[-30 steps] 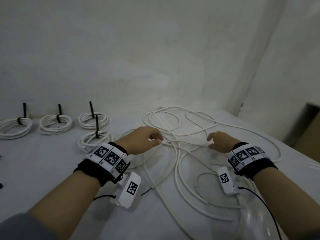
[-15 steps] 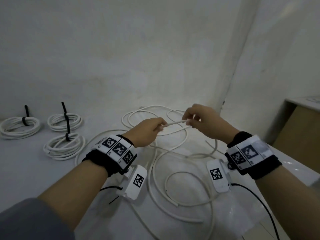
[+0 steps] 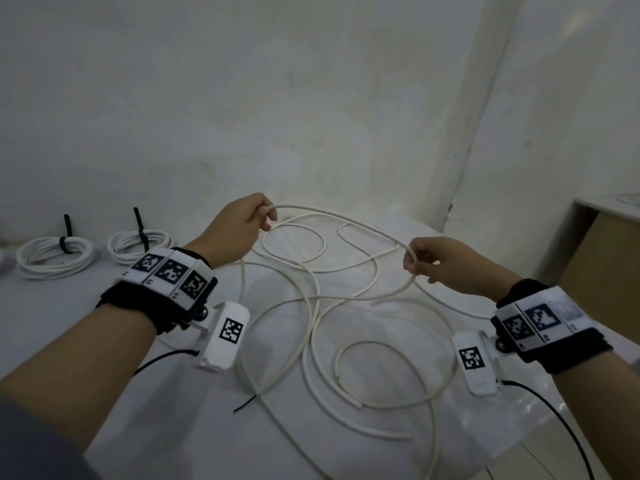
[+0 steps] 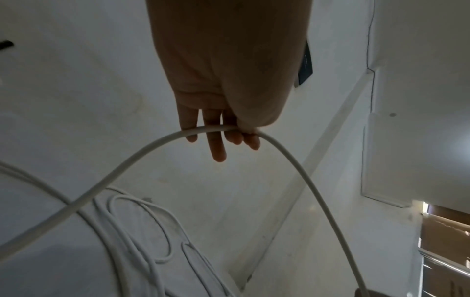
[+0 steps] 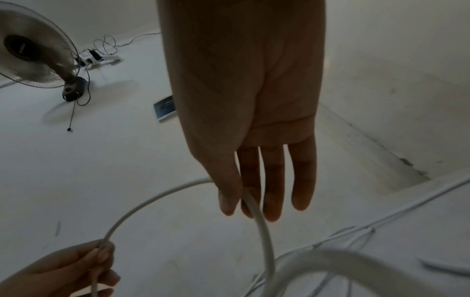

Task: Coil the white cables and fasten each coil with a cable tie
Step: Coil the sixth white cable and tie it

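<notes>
A long white cable (image 3: 341, 216) arcs in the air between my two hands. My left hand (image 3: 266, 216) pinches it at the upper left, thumb against fingers (image 4: 244, 132). My right hand (image 3: 412, 259) pinches the same cable between thumb and forefinger (image 5: 244, 199) further right, and the cable drops from there to the table. Loose white cable loops (image 3: 311, 327) sprawl over the white table (image 3: 62, 317) below both hands. Two tied coils (image 3: 55, 254) (image 3: 138, 242) with black cable ties lie at the far left.
A thin black strip (image 3: 246, 403), perhaps a cable tie, lies on the table near my left wrist. White walls stand close behind the table, with a corner (image 3: 485, 98) to the right. A brown cabinet (image 3: 602, 258) stands at the right edge.
Both hands lifted a cable off the table and then moved apart, left hand up-left, right hand right, drawing the short stretch between them into a long arc.
</notes>
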